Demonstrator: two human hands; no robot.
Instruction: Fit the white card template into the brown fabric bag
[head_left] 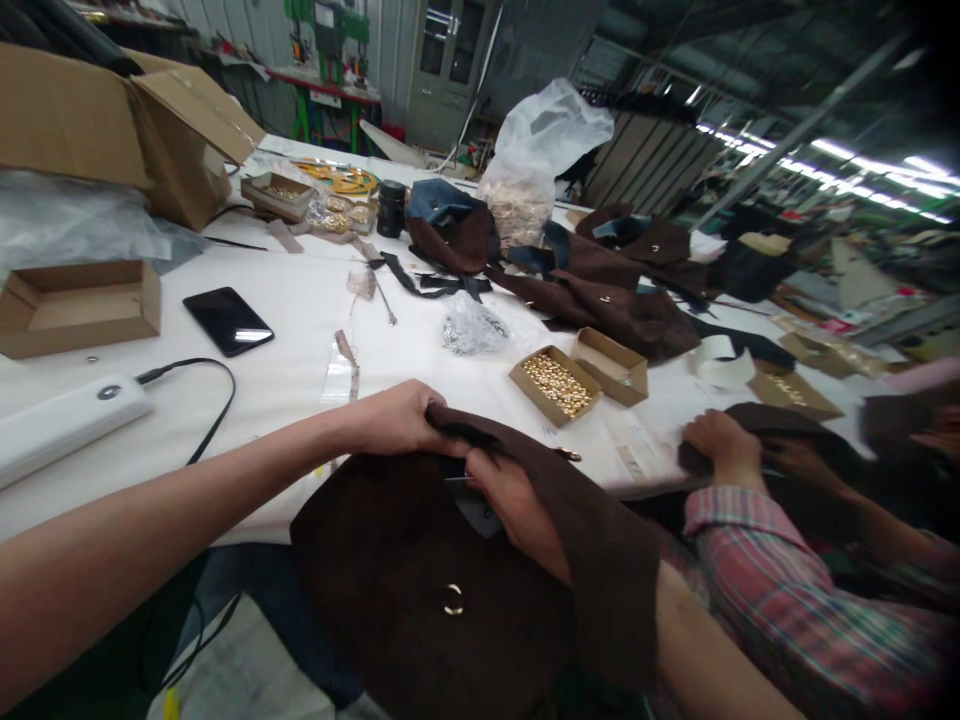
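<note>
Under the left grip (401, 420) and around the right lies the dark brown bag (375, 580); the left fingers are pinched together on its folded edge; the right grip (519, 508) reaches under the flap, fingertips partly hidden, so I cannot tell whether it is clamped; below both, a gold ring (453, 600) sits on the bag's front, so that fitting looks done; the edge is folded back, so the handling seems unfinished, though how much is left does not show; beyond the right grip, brown pieces (626, 318) on the surface (292, 400) bear gold glints like rings; nearer stands a box (534, 400) of gold fittings (561, 383); no brand is legible, and the card (632, 461) beyond the right grip is too blurred to read.
</note>
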